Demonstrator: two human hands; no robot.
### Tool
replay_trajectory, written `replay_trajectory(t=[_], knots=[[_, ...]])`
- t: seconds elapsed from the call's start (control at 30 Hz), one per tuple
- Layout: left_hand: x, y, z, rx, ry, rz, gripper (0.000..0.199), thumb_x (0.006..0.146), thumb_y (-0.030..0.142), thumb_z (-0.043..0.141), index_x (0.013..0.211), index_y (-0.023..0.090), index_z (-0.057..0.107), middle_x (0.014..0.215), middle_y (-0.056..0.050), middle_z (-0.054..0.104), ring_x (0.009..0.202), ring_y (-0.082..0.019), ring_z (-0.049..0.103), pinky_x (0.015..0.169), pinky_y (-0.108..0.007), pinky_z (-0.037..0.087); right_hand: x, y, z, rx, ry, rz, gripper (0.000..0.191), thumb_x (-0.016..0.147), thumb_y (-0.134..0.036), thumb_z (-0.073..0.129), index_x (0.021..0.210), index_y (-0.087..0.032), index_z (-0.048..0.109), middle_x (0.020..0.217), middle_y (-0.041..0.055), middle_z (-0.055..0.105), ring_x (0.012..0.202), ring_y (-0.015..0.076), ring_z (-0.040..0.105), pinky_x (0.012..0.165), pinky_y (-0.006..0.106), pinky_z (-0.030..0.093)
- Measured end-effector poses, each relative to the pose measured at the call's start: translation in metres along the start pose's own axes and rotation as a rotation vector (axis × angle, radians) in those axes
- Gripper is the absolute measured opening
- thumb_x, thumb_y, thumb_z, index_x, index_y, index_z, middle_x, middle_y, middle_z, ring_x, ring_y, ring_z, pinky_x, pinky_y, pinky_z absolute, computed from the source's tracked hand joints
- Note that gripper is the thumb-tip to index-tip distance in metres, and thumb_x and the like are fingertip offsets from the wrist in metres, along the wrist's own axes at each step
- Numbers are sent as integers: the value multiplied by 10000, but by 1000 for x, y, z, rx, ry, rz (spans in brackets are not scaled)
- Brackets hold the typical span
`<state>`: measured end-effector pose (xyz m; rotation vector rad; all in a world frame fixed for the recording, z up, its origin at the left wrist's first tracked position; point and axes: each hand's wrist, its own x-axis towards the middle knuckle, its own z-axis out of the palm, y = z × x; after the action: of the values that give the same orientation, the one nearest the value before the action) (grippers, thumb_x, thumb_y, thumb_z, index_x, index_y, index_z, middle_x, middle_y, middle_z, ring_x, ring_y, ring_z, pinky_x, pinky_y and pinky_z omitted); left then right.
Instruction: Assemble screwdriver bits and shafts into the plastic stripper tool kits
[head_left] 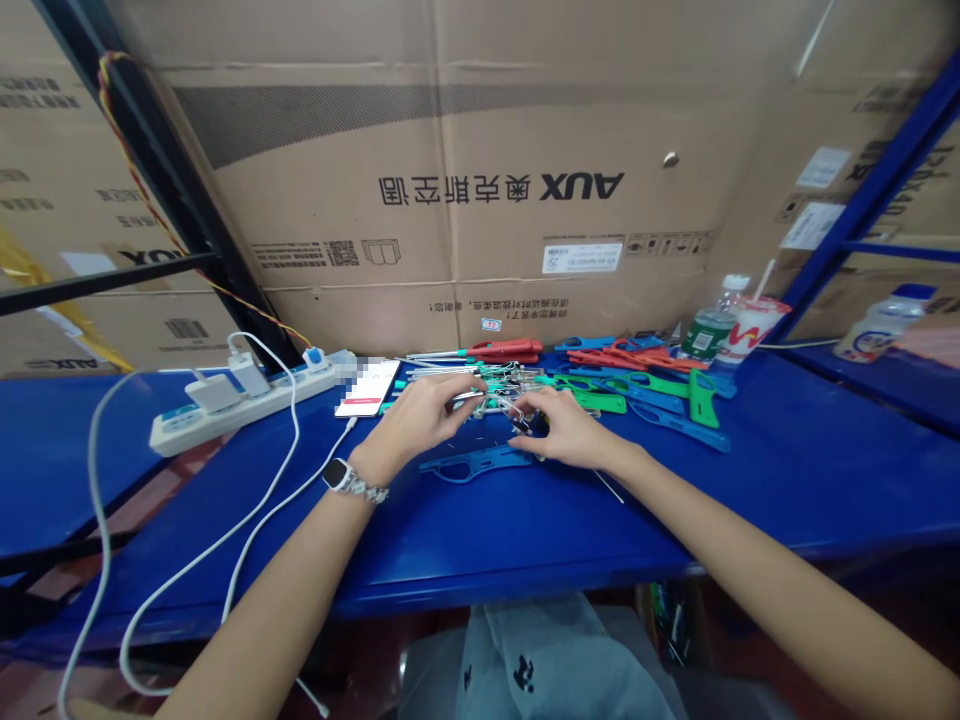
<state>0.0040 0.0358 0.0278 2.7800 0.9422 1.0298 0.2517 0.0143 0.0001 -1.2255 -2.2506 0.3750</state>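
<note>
Fairly bright, even light leaves a faint sheen on the surface below the left hand and right hand, small parts between them look smeared, pixel blocks mask part of the phone leftward, and wide-angle distortion stretches the outer edges.

Blue worktop with coloured plastic pieces crowded toward its back edge.
A white power strip lies aslant near the back left corner, white cables curving across the left side toward the front edge; a phone lies just right of the strip. Along the middle of the back edge, thin metal rods and tangled small parts sit by red pieces, with orange pieces farther right. Green pieces and blue pieces spread rightward; another blue piece lies nearer the front edge. A green-labelled bottle and a cup with a straw stand upright toward the back right.
</note>
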Motion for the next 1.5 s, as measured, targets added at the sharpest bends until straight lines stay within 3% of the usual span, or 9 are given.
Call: replay_trajectory(t=[0.1,0.2,0.4,0.7,0.9,1.07,1.27,1.5], knots=[[0,3,-2,-11,-13,-6,189,999,330,551,1030,213,696,911,-36,747,723,-158,652,656,-283,466,3,1,3,-18,-29,-9,155,845,-279,768,965,-214,694,918,50,696,954,250,614,942,470,381],[2,6,-4,-38,-12,3,245,1004,390,550,936,207,699,862,-21,729,717,-149,623,632,-268,432,4,2,1,48,-8,-17,125,868,-263,739,976,-208,707,895,36,703,910,223,621,876,404,412],[-7,12,-11,-98,-57,-139,214,963,323,550,846,181,660,764,-2,688,590,-113,534,564,-255,382,3,4,-4,205,-7,-4,263,834,-214,747,1090,-195,687,862,15,688,777,172,633,722,304,451],[-25,11,-8,-221,-131,-283,67,822,213,518,843,183,573,762,-11,667,641,-131,583,589,-264,426,18,8,4,139,-88,-147,296,810,-145,736,1095,-197,675,951,44,721,886,203,673,820,362,502],[-33,10,-11,-253,-146,-367,90,823,220,511,889,191,566,708,5,648,600,-142,584,573,-274,427,8,3,0,47,-27,-222,299,814,-242,784,1088,-217,667,1127,71,686,1052,241,620,956,438,452],[-43,10,-12,-277,-122,-398,86,863,208,479,904,196,554,667,14,638,592,-149,597,560,-271,423,-5,-12,2,18,-26,-307,64,914,-232,681,977,-220,676,932,14,733,920,200,654,913,409,416],[-53,10,-14,-267,-171,-441,109,872,208,472,936,197,560,676,10,653,592,-159,603,569,-281,430,-14,-19,16,41,41,-365,175,940,-209,632,1112,-200,665,882,11,757,889,191,680,865,380,406],[-58,11,-13,-143,-199,-452,130,864,202,493,918,201,611,826,-19,696,627,-160,596,596,-299,430,-17,-20,24,-120,76,-486,153,981,-250,597,1040,-205,732,961,39,758,888,196,657,807,373,393]])
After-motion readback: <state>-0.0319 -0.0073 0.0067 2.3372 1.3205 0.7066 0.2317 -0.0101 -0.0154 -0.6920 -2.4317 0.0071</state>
